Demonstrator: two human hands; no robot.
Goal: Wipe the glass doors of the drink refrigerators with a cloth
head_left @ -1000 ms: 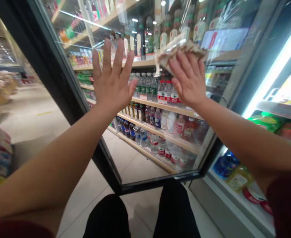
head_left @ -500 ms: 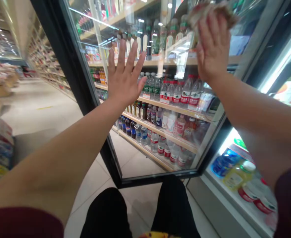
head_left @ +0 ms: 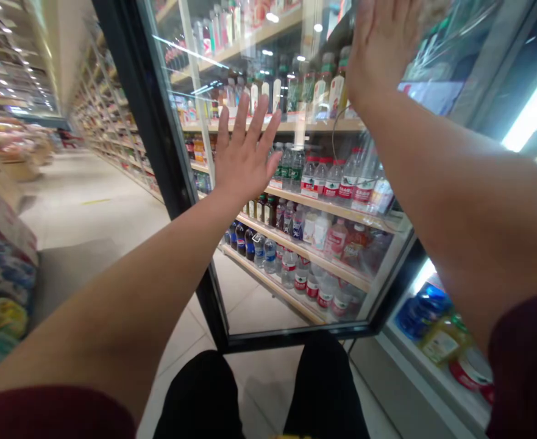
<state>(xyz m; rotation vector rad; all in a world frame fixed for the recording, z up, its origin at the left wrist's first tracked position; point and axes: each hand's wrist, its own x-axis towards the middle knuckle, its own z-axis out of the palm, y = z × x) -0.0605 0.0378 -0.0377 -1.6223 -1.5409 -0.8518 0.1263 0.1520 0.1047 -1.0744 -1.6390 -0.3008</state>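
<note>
A glass cooler door (head_left: pixel 250 308) with a black frame stands open in front of me. Flat on its pane lies my left hand (head_left: pixel 245 158), fingers spread and holding nothing. Higher up and to the right, my right hand (head_left: pixel 380 52) presses a crumpled cloth (head_left: pixel 435 9) to the glass. The fingertips and most of the cloth are cut off by the top edge of the view. Rows of bottles on shelves show through or in the pane, among them red-capped water bottles (head_left: pixel 350 174).
The lit cooler interior with a yellow drink bottle (head_left: pixel 439 344) and a blue bottle (head_left: pixel 423 311) is at lower right. A shop aisle (head_left: pixel 99 207) runs along the left, past stacked packages (head_left: pixel 5 299). My knees (head_left: pixel 204 390) are close to the door's bottom edge.
My right hand and the cloth have moved up, partly out of view. The left hand stays spread on the glass; the view has shifted slightly left.
</note>
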